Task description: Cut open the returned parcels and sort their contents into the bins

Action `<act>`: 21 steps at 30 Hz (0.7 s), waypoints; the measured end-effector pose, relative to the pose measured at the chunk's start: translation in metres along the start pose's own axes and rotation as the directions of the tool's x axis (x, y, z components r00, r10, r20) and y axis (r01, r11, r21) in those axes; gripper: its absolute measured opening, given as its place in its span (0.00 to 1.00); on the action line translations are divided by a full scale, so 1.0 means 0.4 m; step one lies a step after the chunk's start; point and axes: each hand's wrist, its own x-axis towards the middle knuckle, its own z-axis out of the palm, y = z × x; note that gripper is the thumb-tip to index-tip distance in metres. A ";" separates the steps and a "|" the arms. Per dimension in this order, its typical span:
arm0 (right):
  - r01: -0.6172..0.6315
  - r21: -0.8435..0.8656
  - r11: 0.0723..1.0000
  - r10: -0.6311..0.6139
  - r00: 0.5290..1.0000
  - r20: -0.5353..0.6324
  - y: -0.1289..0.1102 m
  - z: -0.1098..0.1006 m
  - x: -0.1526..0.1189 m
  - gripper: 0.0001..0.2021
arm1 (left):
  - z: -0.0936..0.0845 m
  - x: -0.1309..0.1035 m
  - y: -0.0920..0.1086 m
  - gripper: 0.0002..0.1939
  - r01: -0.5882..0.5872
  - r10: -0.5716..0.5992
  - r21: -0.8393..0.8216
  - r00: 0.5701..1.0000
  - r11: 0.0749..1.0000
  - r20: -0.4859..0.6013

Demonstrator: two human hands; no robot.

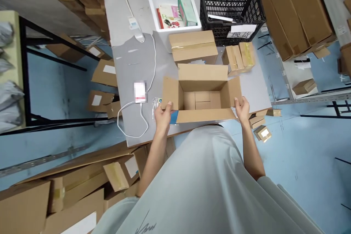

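Note:
An empty cardboard box (202, 95) with its top flaps folded outward stands at the table's front edge, close to my body. My left hand (163, 117) grips its left side flap, thumb on top. On the opposite side my right hand (242, 109) pinches the right flap between thumb and fingers. Beside my left hand, partly under the box, lies a blue item (174, 117) with clear plastic packaging (156, 106); its kind is hard to make out.
Behind the box sit a closed carton (193, 46), smaller cartons (238, 58), a white foam box (172, 5) holding books, and a black crate (231, 11). A white cable (154, 55) runs to a small white device (140, 92). Cartons (82, 186) pile up at lower left.

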 end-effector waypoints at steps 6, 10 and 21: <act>-0.024 0.179 0.984 0.062 0.976 -0.209 0.036 -0.285 0.069 0.30 | 0.266 -0.040 0.184 0.28 -0.139 0.130 0.028 0.967 0.990 0.219; -0.054 0.148 0.988 0.111 0.904 -0.413 0.131 -0.479 0.098 0.28 | 0.563 -0.060 0.211 0.26 -0.211 0.158 0.048 0.846 0.976 0.510; -0.250 0.226 0.941 0.326 0.844 -0.426 0.423 -0.572 0.156 0.30 | 1.157 -0.006 0.023 0.17 -0.215 0.004 0.170 0.632 0.962 0.775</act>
